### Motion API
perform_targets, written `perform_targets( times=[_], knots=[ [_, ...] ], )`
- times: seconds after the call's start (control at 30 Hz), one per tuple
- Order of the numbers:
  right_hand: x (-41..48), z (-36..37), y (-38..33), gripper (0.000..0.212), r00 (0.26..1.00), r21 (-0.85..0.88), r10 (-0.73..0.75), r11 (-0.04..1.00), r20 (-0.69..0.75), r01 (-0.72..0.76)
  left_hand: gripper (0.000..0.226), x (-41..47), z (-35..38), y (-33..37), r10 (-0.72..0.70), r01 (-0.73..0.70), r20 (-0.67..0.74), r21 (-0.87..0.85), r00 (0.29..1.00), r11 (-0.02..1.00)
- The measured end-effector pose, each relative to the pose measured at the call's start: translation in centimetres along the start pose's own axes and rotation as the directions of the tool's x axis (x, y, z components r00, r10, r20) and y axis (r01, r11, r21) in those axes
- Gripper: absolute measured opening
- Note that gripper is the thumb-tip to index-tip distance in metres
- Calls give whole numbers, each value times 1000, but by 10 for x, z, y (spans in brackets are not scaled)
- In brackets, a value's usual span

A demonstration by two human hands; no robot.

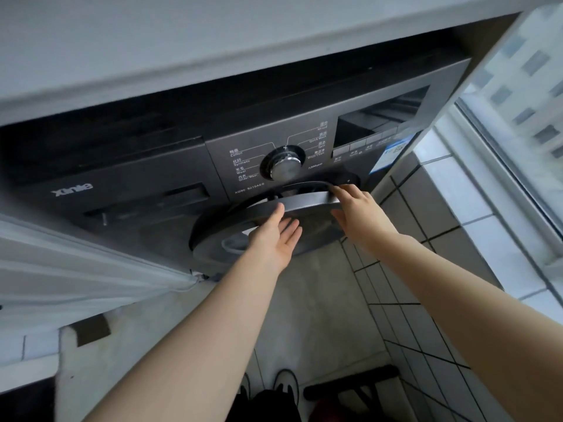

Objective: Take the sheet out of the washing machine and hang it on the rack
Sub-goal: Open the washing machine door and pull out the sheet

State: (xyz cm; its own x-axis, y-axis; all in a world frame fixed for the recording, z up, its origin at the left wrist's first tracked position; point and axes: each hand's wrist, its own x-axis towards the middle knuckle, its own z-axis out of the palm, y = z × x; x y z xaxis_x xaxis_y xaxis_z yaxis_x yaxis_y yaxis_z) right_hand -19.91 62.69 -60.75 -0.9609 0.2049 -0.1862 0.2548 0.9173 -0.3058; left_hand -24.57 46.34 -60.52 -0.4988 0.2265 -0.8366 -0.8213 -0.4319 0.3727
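A dark grey front-loading washing machine [146,166] stands under a pale counter, seen from above. Its round door [213,229] is swung partly open toward me. My left hand [274,242] lies open with straight fingers against the door's outer face. My right hand [359,208] holds the door's right rim, fingers over the edge and thumb below it. The drum's inside is hidden behind the door, and no sheet shows. I see no drying rack that I can name.
A sheer white curtain [76,263] hangs at the left. A window [518,86] and white tiled ledge [475,190] run along the right. The tiled floor [405,315] and a pale mat [304,300] lie below; my shoes [285,385] and a dark framed object [353,385] sit at the bottom.
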Motion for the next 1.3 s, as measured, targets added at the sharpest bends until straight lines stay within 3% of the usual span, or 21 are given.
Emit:
perform_targets(
  times=[0.13, 0.33, 0.63, 0.87, 0.97, 1.1, 1.3],
  knots=[
    [-22, 5, -1, 42, 998, 7, 55, 998, -5, -55, 27, -7, -11, -10, 15, -13, -15, 113, 1000, 994],
    [-72, 6, -15, 33, 990, 54, 137, 989, 32, -139, 28, -35, -34, -29, 30, -22, -51, 150, 998, 988],
    [-166, 36, -55, 20, 982, 178, 188, 967, -3, -185, 16, -70, -97, -43, 67, -46, -64, 284, 996, 958],
    [-220, 59, -103, 26, 957, 277, 290, 917, 30, -286, 17, -90, -140, -41, 119, -86, -49, 434, 992, 897],
    [-238, 71, -123, 26, 944, 306, 319, 893, 86, -330, 27, -99, -161, -39, 149, -115, -42, 449, 988, 886],
    [-252, 85, -157, 35, 908, 350, 363, 839, 210, -417, 33, -110, -193, -36, 257, -196, -11, 612, 966, 766],
    [-264, 110, -216, 47, 845, 476, 338, 711, 414, -517, 12, -131, -249, -14, 340, -295, 104, 762, 935, 577]
  ],
)
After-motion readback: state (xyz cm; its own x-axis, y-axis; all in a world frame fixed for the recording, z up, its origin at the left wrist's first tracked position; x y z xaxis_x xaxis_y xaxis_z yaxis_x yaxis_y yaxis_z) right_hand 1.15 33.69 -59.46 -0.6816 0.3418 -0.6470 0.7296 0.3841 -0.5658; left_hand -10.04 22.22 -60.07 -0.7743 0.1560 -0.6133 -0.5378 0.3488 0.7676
